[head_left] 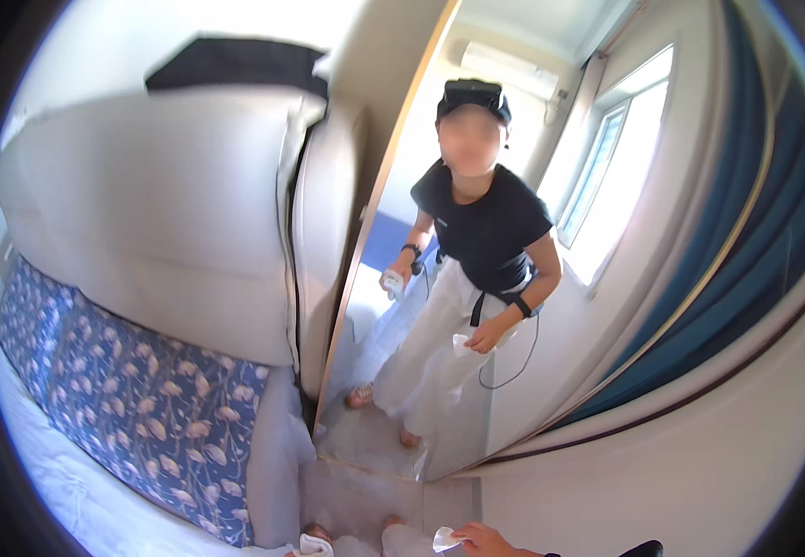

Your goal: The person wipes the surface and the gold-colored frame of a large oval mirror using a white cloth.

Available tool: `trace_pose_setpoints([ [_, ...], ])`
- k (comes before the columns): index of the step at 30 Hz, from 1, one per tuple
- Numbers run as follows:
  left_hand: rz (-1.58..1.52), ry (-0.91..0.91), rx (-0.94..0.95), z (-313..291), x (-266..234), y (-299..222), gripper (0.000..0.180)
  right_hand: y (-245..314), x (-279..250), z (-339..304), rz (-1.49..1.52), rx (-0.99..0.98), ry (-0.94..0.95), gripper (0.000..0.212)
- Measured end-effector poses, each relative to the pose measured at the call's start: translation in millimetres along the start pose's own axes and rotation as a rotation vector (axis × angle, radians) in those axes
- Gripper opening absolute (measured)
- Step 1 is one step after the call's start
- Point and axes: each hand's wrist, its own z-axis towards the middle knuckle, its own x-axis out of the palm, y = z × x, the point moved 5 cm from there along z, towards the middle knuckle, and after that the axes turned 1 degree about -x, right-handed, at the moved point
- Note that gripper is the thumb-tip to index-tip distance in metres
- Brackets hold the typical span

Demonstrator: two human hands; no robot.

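Note:
A tall mirror (421, 371) leans in front of me. My right hand (488, 540), at the lower edge, pinches a thin, crumpled white tissue (445, 538) between its fingertips. Lower left of it, a folded white cloth (314, 546) is at the picture's edge, where my left hand is mostly cut off. The mirror shows that hand more fully: its reflection (401, 267) has the fingers wrapped round the cloth. Both hands are held apart from the glass.
On the left stands a bed with a pale padded headboard (161, 213) and a blue flower-patterned pillow (152, 399). A black item (235, 63) lies on top of the headboard. Grey floor tiles (347, 487) run to the mirror's foot. Blue curtains (700, 316) show in the glass.

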Motion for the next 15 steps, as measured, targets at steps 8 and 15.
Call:
trace_pose_setpoints([
  [8, 0.075, -0.034, -0.068, 26.7, -107.4, -121.3, 0.023, 102.4, -156.3, -34.6, 0.006, -0.067, -0.266, 0.027],
  [15, -0.030, -0.341, 0.184, 100.0, -137.8, -216.0, 0.012, 128.5, -262.5, -66.8, 0.005, -0.231, -0.776, 0.027],
])
